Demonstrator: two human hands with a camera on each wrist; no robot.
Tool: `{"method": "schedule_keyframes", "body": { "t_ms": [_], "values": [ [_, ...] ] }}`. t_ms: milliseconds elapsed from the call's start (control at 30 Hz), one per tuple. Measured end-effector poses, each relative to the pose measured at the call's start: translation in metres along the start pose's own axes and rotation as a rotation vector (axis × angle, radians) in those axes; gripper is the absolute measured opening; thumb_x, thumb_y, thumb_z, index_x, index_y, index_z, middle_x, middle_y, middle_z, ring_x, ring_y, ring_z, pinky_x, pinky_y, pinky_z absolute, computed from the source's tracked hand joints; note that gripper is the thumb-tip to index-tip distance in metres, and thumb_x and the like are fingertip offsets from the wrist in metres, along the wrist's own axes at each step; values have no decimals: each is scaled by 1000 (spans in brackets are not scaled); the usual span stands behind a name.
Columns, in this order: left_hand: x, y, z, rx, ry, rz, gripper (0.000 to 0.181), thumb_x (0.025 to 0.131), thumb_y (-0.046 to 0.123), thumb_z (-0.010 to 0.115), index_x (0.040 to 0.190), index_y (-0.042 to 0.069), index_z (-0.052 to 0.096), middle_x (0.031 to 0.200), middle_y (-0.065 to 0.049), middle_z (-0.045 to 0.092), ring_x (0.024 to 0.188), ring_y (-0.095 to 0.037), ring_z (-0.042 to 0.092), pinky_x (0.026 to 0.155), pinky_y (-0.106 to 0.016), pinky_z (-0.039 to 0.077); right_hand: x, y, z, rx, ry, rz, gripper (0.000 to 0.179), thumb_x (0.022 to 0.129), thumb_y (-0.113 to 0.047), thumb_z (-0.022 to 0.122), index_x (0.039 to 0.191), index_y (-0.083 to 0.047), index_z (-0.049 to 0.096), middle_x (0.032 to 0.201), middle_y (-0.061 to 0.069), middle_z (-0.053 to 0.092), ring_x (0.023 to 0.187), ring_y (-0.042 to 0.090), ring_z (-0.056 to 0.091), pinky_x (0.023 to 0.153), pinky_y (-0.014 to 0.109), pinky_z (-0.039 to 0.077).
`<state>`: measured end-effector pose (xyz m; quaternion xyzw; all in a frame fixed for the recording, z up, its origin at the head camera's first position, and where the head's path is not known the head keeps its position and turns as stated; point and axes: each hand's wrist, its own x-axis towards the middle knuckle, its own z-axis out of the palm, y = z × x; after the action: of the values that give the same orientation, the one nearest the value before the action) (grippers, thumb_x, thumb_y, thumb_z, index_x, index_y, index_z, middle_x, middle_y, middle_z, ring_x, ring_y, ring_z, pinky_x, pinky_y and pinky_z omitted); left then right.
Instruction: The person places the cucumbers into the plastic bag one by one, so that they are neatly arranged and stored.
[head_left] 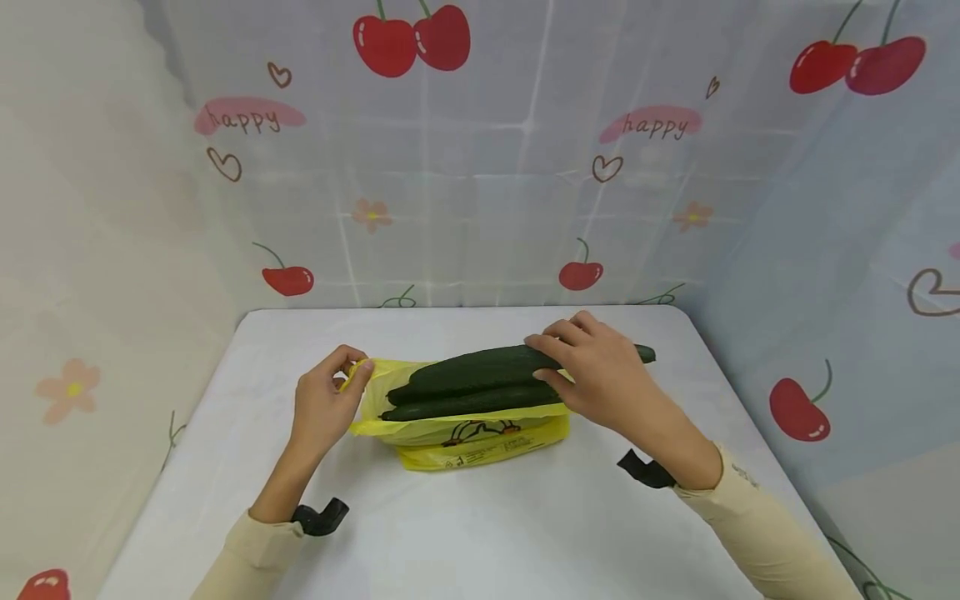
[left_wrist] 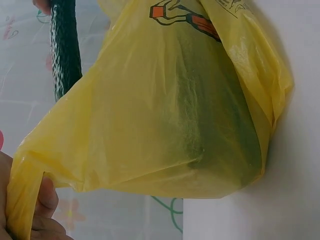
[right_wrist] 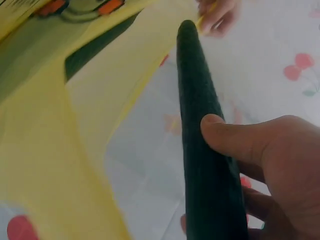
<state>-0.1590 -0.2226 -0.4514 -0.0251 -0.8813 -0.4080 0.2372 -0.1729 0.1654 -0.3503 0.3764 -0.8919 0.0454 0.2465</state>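
A yellow plastic bag (head_left: pixel 483 454) with a dark printed figure lies on its side on the table, its mouth spread open. My left hand (head_left: pixel 326 404) pinches a handle of the bag at its left end; in the left wrist view the handle (left_wrist: pixel 27 200) runs between thumb and fingers. With thumb and fingers around it, my right hand (head_left: pixel 603 379) grips a long dark green cucumber (head_left: pixel 476 369), held above the bag's opening. Another cucumber (head_left: pixel 472 405) shows just below it, partly inside the bag, and its dark shape (left_wrist: pixel 220 125) shows through the thin plastic.
The white table (head_left: pixel 480 533) carries the bag near its middle. Behind it hangs a pale curtain (head_left: pixel 487 167) printed with cherries, hearts and flowers, with more cloth at both sides. Black straps (head_left: pixel 321 517) sit at the wrists beside the beige sleeves (head_left: pixel 765 533).
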Motion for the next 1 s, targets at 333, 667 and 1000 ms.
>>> {"method": "schedule_keyframes", "body": {
  "t_ms": [333, 667, 1000],
  "values": [
    [-1, 1, 0, -6, -11, -1, 7, 105, 23, 72, 104, 16, 74, 81, -4, 65, 68, -19, 51, 64, -26, 43, 13, -34, 29, -11, -183, 119, 40, 97, -38, 81, 133, -22, 75, 121, 2, 78, 105, 25, 66, 76, 39, 64],
    [3, 4, -2, -16, -14, 2, 10, 105, 25, 71, 105, 16, 74, 84, -4, 68, 75, -21, 54, 67, -27, 44, 18, -47, 47, 53, -176, 95, 40, 97, -38, 81, 131, -18, 74, 118, 3, 78, 95, 23, 68, 76, 36, 61],
    [0, 2, -2, -24, -18, 4, 8, 105, 26, 72, 102, 19, 75, 82, -2, 65, 61, -15, 46, 57, -26, 37, 19, -36, 89, 255, -315, 137, 45, 99, -32, 80, 137, -12, 70, 131, 8, 75, 120, 28, 71, 100, 45, 61]
  ]
}}
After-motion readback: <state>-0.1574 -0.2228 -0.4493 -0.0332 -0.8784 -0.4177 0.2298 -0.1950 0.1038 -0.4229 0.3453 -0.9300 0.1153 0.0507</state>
